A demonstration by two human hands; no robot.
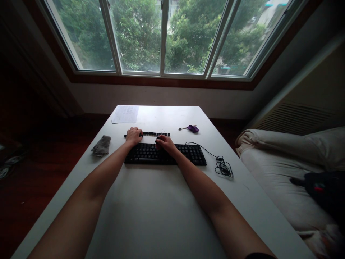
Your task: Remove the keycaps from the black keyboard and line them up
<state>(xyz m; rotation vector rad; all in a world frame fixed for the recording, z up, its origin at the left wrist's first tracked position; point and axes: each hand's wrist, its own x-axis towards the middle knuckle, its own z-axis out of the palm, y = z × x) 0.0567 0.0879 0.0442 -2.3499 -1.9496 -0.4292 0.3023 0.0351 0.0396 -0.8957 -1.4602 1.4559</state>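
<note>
Keyboard (pixel 147 154) lies flat on the bench (pixel 151 205), partly beneath the right hand (pixel 165 144). Right fingers: drawn narrow around a small dark piece (pixel 157 140), type unclear. Left hand (pixel 134 136): fingers curled over the left part of the row of small dark caps (pixel 151 133), beyond the keyboard; from where I stand, I cannot tell whether they grip. Handling (judged): keyboard body stiff, fairly light; hold by both end edges. Caps probably hard, light, slightly slippery; pinch opposite sides gently.
</note>
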